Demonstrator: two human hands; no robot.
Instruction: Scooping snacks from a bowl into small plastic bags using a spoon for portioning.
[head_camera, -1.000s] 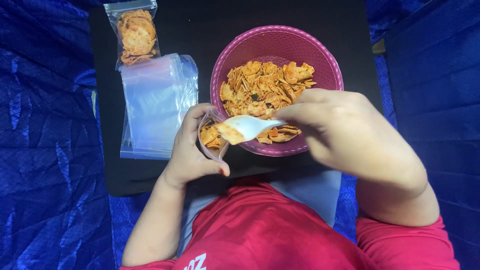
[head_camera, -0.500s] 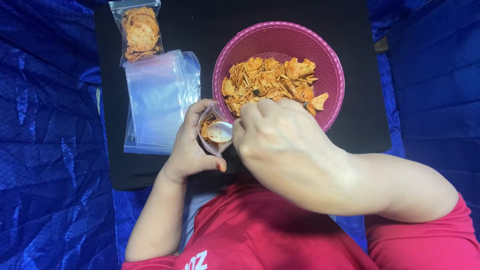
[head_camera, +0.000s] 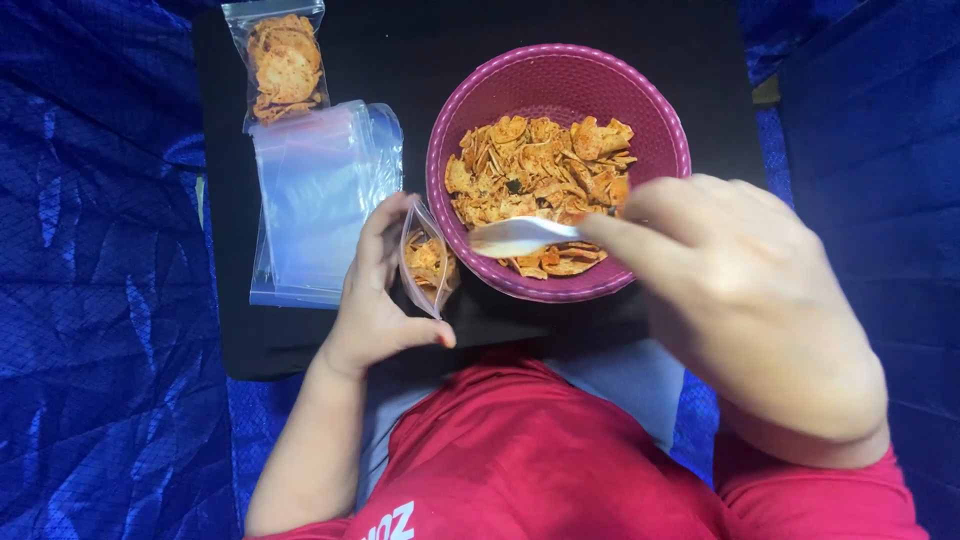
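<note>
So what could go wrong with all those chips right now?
1. The small clear bag is pinched open by the left hand alone; if it sags or tips, chips might fall onto the black mat.
2. The white spoon in the right hand is wider than the bag's narrow mouth, so chips could miss it.
3. A hard scoop might crush chips in the pink bowl.

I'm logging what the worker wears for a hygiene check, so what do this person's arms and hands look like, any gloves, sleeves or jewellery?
Both hands are bare: no gloves on the left hand or the right hand. No rings, watch or bracelets show. The forearms are uncovered; a short red sleeve ends near the right elbow, part of a red shirt with white lettering at the lower edge.
</note>
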